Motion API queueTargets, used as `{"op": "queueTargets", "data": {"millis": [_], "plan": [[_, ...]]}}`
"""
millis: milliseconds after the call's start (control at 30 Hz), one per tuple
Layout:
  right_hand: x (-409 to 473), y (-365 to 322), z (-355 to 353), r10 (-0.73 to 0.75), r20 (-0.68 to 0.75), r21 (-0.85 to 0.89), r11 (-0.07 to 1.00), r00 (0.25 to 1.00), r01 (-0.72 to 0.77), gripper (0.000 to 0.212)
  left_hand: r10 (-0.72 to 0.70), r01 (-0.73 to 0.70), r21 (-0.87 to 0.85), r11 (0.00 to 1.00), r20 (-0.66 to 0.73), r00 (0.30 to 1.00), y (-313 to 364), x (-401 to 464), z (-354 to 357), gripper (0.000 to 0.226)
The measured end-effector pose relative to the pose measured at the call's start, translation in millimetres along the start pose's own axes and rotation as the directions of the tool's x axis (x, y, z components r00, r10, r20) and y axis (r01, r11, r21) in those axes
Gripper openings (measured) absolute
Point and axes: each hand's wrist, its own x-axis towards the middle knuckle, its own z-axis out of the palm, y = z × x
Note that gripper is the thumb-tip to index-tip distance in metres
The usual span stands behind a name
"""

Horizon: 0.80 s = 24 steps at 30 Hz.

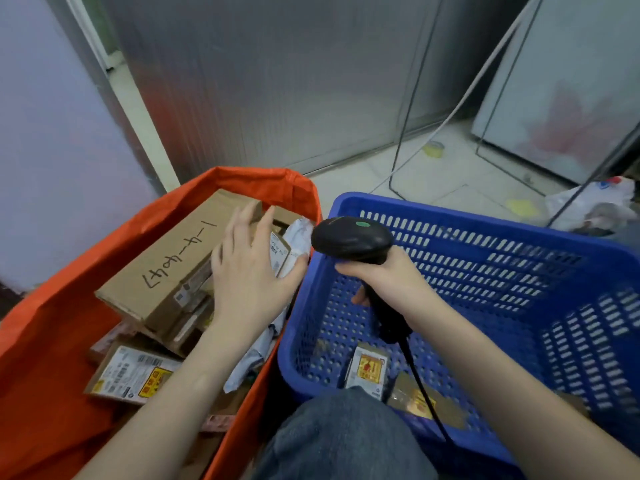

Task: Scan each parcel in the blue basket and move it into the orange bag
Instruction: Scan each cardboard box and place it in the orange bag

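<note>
Scanner in right hand

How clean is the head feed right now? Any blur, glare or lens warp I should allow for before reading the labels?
Head view: the left hand over the orange bag is motion-smeared at the fingertips; the scanner in the right hand is fairly sharp; parcels low in the blue basket are soft, labels unreadable; wide-angle bowing bends the background edges; lighting is dim and even, without harsh glare.

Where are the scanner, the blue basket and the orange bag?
scanner point(351, 239), head view, top of its black head.
blue basket point(485, 216), head view, far rim.
orange bag point(252, 178), head view, far edge.
</note>
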Motion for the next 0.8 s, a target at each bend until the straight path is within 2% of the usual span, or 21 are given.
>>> {"op": "queueTargets", "data": {"millis": [267, 400, 600, 800], "plan": [[-56, 1, -103, -0.043, -0.193, -0.114, 0.993, 0.980, 0.021, 0.005, 0.205, -0.179, -0.239, 0.954, 0.091, 0.974, 111, 5, 7, 0.088], [-83, 11, -155, -0.068, -0.286, -0.141, 0.990, 0.956, 0.028, 0.005, 0.317, -0.263, -0.344, 0.901, 0.111, 0.942, 167, 1, 20, 0.080], [-112, 47, -217, -0.038, -0.418, -0.102, 0.995, 0.908, -0.005, 0.021, 0.478, -0.399, -0.362, 0.842, 0.159, 0.864, 225, -4, 54, 0.072], [-129, 98, -257, 0.035, -0.512, -0.037, 0.997, 0.858, -0.062, 0.024, 0.533, -0.415, -0.392, 0.821, 0.264, 0.804, 269, -25, 111, 0.070]]}}
